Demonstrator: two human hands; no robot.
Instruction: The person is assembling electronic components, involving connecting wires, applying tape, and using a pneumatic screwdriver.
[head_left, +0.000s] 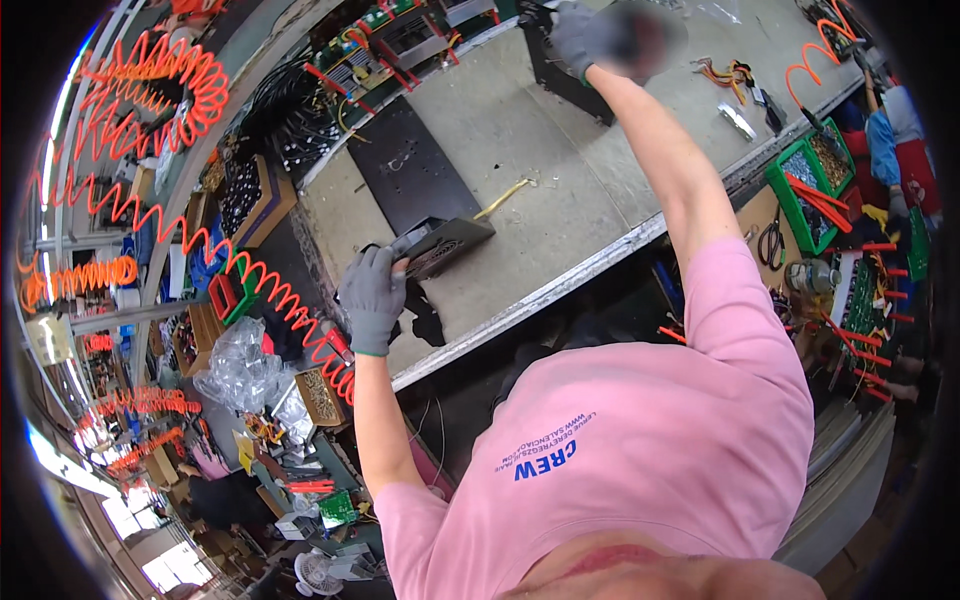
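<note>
Head view. We recorded one person at a pale grey, metal-edged bench point(575, 210), in a pink short-sleeved shirt point(640, 430) with blue print, both hands in grey knit gloves.

The left hand point(373, 297) was at the near left part of the bench. We saw its fingers bent and pinching the left end of a grey metal casing with a round grille point(450, 245). This casing stood tilted on the bench, at the near end of a flat black rectangular sheet point(415, 170). A thin yellow strip point(503, 199) lay just beside its right end.

The right hand point(573, 42) was extended to the far side of the bench, at the upper end of a long black metal casing point(565, 88). We noted its fingers bent over or against that end; a blurred patch lay just beside them, and we could not tell whether they gripped the casing or only touched it.

Right of the black casing we logged a bundle of multicoloured cables point(728, 76) and, near it, a small silver bar point(738, 121). Beyond the bench's right edge stood green plastic bins point(812, 236) of small parts, with dark-handled scissors point(771, 246) near them. On the left, a coiled orange hose point(210, 241) ran down past an open cardboard box point(277, 205) and a crumpled clear plastic bag point(240, 372).
</note>
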